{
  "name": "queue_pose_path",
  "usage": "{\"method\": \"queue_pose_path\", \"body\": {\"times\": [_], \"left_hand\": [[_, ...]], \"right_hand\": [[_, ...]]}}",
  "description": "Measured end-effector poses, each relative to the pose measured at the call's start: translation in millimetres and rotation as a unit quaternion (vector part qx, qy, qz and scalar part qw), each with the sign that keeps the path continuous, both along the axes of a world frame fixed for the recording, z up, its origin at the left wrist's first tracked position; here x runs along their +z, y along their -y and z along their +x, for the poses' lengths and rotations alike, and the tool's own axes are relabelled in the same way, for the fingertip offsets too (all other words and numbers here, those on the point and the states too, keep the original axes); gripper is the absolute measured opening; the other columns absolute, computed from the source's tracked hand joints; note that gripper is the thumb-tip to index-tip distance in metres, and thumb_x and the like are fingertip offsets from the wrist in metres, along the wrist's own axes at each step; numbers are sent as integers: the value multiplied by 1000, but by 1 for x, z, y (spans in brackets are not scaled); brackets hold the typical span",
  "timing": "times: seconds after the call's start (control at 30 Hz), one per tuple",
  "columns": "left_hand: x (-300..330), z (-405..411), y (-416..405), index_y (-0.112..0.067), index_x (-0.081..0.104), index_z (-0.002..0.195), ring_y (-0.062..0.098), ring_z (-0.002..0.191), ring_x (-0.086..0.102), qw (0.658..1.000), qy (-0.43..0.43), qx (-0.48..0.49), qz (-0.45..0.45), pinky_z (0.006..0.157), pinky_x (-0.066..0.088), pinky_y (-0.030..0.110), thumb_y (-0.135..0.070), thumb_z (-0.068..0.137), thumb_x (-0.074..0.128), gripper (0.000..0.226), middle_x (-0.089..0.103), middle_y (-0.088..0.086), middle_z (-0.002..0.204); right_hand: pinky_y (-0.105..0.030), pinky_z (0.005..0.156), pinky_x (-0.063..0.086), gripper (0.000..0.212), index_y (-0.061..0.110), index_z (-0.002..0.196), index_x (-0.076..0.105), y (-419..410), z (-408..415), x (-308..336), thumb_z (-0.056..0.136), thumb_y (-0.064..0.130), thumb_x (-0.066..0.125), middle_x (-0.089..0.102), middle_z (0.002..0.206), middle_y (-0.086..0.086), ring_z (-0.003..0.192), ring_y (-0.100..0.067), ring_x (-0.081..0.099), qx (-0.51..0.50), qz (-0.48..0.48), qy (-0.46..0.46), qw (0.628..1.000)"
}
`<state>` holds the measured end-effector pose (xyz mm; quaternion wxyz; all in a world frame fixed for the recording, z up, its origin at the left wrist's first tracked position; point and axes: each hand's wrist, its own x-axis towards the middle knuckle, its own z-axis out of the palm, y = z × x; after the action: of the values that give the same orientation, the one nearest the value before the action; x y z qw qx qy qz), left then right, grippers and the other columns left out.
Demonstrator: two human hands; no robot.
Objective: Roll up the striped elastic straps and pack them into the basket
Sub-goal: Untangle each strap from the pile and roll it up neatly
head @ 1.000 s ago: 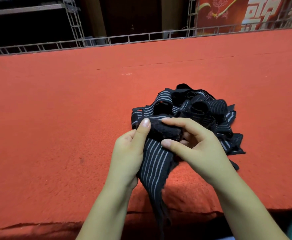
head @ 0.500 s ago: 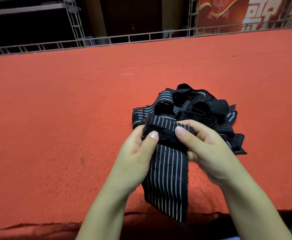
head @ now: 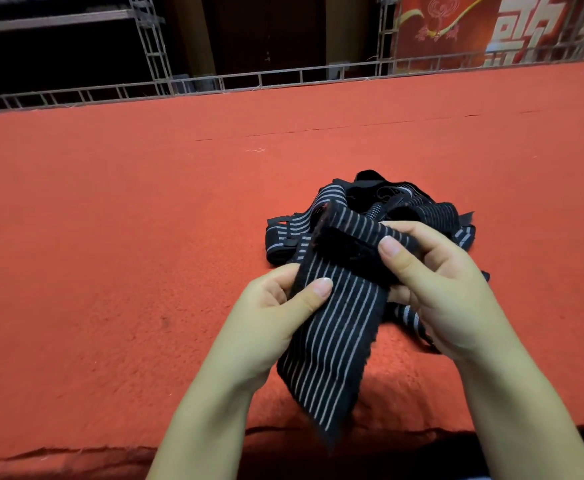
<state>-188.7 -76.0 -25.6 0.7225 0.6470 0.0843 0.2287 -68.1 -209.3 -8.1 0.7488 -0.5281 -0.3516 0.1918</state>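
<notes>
So both hands pinch one strap point(head: 332, 341) mid-frame: left hand point(head: 276, 306) its edge, right hand point(head: 432, 289) the rolled top, pile point(head: 405, 206) behind on red bench point(head: 110, 237)

The light is bright and even on the red desk point(head: 110, 271). The far back is very dark. A soft shadow lies under the hands point(head: 273, 317). The rail point(head: 283, 77) bends at the edges.

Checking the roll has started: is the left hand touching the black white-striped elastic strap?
Touching. The head view shows the left hand pinching the black white-striped elastic strap by its edge.
</notes>
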Motion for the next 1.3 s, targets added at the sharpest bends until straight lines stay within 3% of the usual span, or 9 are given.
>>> {"method": "queue_pose_path", "body": {"times": [0.27, 0.47, 0.6, 0.77, 0.83, 0.93, 1.03, 1.2, 1.3], "left_hand": [[-1, 3, 1, -10, 73, 88, 23, 79, 70, 998, -19, 43, 29, 73, 56, 38, -26, 77, 73, 19, 75, 13, 89], [3, 6, 5, -4, 68, 77, 22, 70, 66, 995, -35, 87, 20, 65, 50, 34, -51, 73, 75, 48, 72, 14, 78], [6, 7, 7, 3, 61, 77, 24, 71, 57, 992, -54, 114, 24, 68, 40, 39, -75, 68, 62, 79, 63, 17, 77], [9, 9, 11, -13, 68, 67, 17, 65, 64, 992, -43, 122, 3, 63, 46, 31, -60, 72, 69, 47, 70, 7, 69], [8, 9, 11, -12, 69, 72, 19, 70, 67, 992, -35, 118, 0, 67, 50, 34, -51, 76, 71, 39, 73, 9, 76], [6, 8, 10, -14, 72, 81, 21, 81, 71, 994, -11, 105, 3, 73, 55, 33, -39, 81, 65, 27, 76, 10, 89], [4, 7, 9, -20, 72, 84, 20, 86, 70, 996, 1, 89, 30, 77, 54, 35, -38, 77, 63, 21, 76, 6, 92], [2, 4, 7, -24, 70, 93, 21, 92, 68, 995, 18, 72, 62, 81, 54, 39, -44, 76, 59, 29, 74, 4, 96], [3, 3, 9, -16, 64, 104, 15, 91, 68, 996, 15, 52, 65, 76, 53, 27, -30, 85, 53, 27, 73, 1, 96]], "right_hand": [[-38, 86, 53, 21, 35, 101, 65, -4, -5, -13, 81, 39, 63, 68, 99, 16, 95, -6, 65, -122, -79, 174, 974], [-8, 85, 41, 25, 38, 105, 62, -6, -11, -13, 82, 28, 63, 66, 103, 22, 102, 5, 59, -140, -95, 263, 950], [-10, 80, 45, 32, 36, 101, 65, -6, -10, -17, 80, 14, 72, 64, 105, 12, 102, -4, 61, -93, -75, 231, 966], [-13, 80, 48, 39, 28, 99, 66, -5, -12, -16, 76, -2, 75, 64, 108, 1, 102, -5, 63, -30, -56, 182, 981], [-17, 78, 50, 33, 27, 104, 67, -3, -9, -15, 75, 17, 80, 67, 108, 4, 99, -4, 65, 14, -53, 133, 990], [-32, 87, 54, 64, 38, 122, 60, -2, -6, -18, 66, 68, 71, 65, 122, 9, 113, -11, 62, 66, -56, 68, 994], [-44, 87, 55, 78, 42, 125, 54, -4, -7, -19, 59, 84, 59, 64, 126, 8, 115, -15, 62, 110, -83, -8, 990], [-37, 61, 56, 43, 21, 108, 63, -1, -9, -13, 77, 49, 59, 70, 99, -3, 82, -18, 68, 91, -108, -9, 990], [-34, 56, 49, 30, 23, 96, 65, -1, -8, -12, 76, 45, 66, 65, 86, 2, 76, -18, 61, 63, -101, 16, 993]]}}
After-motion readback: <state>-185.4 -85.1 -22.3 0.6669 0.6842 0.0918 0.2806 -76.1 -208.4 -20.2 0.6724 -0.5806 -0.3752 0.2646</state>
